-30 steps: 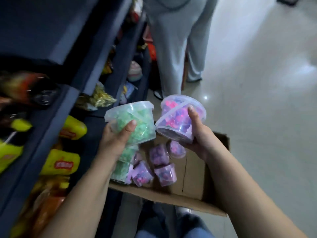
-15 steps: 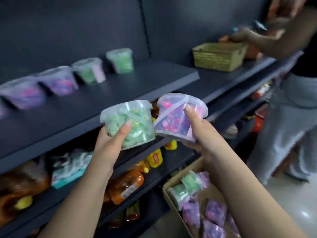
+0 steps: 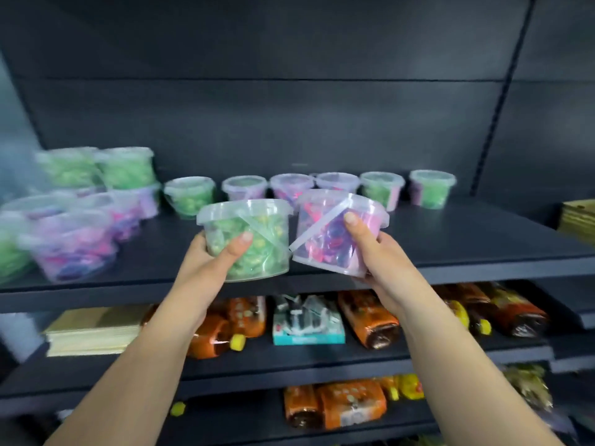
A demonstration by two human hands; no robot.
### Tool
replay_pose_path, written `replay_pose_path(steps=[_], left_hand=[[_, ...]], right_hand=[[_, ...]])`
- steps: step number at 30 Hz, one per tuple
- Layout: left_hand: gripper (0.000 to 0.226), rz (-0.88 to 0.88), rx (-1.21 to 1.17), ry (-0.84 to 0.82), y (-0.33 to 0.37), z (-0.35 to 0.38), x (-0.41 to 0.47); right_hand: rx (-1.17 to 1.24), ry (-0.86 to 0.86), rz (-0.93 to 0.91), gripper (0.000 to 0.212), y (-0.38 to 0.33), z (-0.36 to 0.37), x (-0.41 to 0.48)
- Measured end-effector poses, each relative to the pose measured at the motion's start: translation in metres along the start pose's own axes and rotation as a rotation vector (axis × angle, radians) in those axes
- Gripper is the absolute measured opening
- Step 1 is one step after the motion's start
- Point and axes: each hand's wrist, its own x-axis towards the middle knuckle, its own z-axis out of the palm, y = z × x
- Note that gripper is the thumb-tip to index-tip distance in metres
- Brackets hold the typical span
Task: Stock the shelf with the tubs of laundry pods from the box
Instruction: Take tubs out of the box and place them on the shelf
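My left hand (image 3: 212, 255) grips a clear tub of green laundry pods (image 3: 257, 230), held upright just above the front edge of the dark shelf (image 3: 467, 249). My right hand (image 3: 370, 249) grips a clear tub of pink and purple pods (image 3: 325, 220), tilted left, touching the green tub. Both tubs have lids and thin white handles. Several more tubs stand in a row at the back of the shelf (image 3: 431, 188), and others are stacked at the left (image 3: 125, 169). The box is out of view.
A woven basket corner (image 3: 579, 220) shows at the shelf's right end. Below are orange bottles (image 3: 367, 320), a teal packet (image 3: 306, 320) and a flat tan stack (image 3: 93, 329). The lowest shelf holds more orange packs (image 3: 335, 407). The shelf surface in front of the back row is bare.
The view has swung up from the box to face the shelf head-on. Both hands have carried their tubs up to the front edge of the shelf, still held side by side.
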Motion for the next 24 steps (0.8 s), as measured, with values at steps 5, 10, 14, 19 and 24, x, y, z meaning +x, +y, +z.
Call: replay_pose_path(steps=[5, 10, 14, 19, 24], left_hand=[[0.074, 0.024, 0.046, 0.084, -0.005, -0.084, 0.026], [0.083, -0.005, 0.13, 0.137, -0.023, -0.12, 0.049], [0.091, -0.046, 0.219, 0.129, -0.037, -0.124, 0.067], [0.102, -0.082, 0.366, 0.098, -0.046, -0.116, 0.1], [0.109, -0.146, 0.453, 0.129, -0.058, -0.118, 0.139]], right_hand=[[-0.043, -0.029, -0.008, 0.107, 0.009, 0.09, 0.032], [-0.043, -0.02, -0.003, 0.12, 0.028, 0.135, 0.05], [-0.063, 0.022, 0.035, 0.119, 0.042, 0.149, 0.071], [-0.108, 0.022, 0.112, 0.1, 0.059, 0.15, 0.109], [-0.276, 0.002, 0.057, 0.1, 0.069, 0.148, 0.152]])
